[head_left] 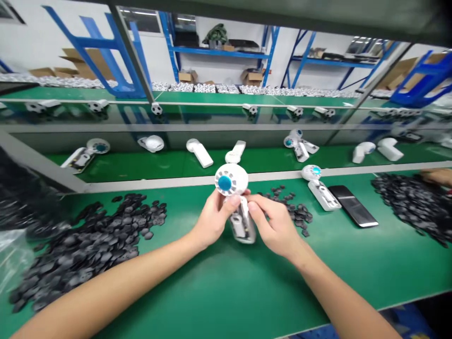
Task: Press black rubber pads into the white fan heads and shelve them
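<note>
A white handheld fan body (234, 197) with a round head and a blue centre is held upright above the green bench (219, 287). My left hand (213, 219) is closed round its neck and handle from the left. My right hand (271, 221) pinches the open handle from the right, fingertips pressed at its upper part. Whether something small sits between those fingertips is not visible. A small heap of black flat parts (294, 212) lies just behind my right hand.
A large pile of black parts (88, 245) covers the left of the bench, another pile (413, 202) the far right. A second fan body (319, 186) and a black phone (355, 212) lie at right. Several white fan parts (199, 151) rest on the conveyor beyond. Another person's hand (438, 176) shows at far right.
</note>
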`<state>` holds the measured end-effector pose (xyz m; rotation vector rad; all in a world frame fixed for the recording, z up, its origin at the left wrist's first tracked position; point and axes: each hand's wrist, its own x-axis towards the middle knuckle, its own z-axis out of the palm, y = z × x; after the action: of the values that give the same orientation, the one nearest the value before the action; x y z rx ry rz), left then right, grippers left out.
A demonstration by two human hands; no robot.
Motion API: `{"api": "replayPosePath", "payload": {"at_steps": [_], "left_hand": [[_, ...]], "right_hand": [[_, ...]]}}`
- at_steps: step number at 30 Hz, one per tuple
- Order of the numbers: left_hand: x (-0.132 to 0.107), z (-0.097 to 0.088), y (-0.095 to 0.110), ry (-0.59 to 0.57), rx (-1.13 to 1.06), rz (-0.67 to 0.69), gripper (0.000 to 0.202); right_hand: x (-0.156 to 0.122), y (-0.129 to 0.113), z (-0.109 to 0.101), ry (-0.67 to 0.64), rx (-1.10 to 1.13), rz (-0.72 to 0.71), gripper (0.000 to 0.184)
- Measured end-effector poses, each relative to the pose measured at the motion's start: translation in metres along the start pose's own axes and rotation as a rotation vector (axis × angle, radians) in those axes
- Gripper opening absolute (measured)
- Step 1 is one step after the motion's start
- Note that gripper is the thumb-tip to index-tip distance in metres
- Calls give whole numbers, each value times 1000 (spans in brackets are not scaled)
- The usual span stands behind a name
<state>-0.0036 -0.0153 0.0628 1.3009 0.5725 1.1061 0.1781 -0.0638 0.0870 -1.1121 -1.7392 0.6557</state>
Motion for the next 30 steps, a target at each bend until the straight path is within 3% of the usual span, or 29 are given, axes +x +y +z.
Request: {"api": "replayPosePath", "payload": {"at_steps": [2,4,5,8,10,15,19,22,25,27,30], "left_hand": [[-18,-1,9,-21,-76,-99,52],[-36,-2,9,-145,-224,-274,55],[-44,-2,6,-240,-317,-379,56],[-63,3,-9,-487,-556,-606,58],[-71,7,-14,-525,-634,-676,58],[-78,14,-9,-472,-735,-756,67],[-79,18,-9,-523,-791,-800,78],[-76,17,-9,-531,-840,-797,66],[-73,14,-7,-502,-810,-778,51],[-74,12,-5,-535,-753,-793,51],[-77,11,-7,-680,-697,-839,61]], "right_hand": [[-4,0,6,150,-1,-52,26],[-7,2,8,303,147,-88,33],[-8,2,9,317,245,-95,42],[-13,-3,18,110,481,-37,69],[-18,-7,24,0,554,9,75],[-25,-11,33,69,514,-38,74],[-26,-9,38,97,597,53,74],[-24,-9,36,101,607,95,72],[-24,-11,32,88,578,24,66],[-25,-14,30,44,559,-27,62],[-26,-18,30,-38,536,-121,57]]}}
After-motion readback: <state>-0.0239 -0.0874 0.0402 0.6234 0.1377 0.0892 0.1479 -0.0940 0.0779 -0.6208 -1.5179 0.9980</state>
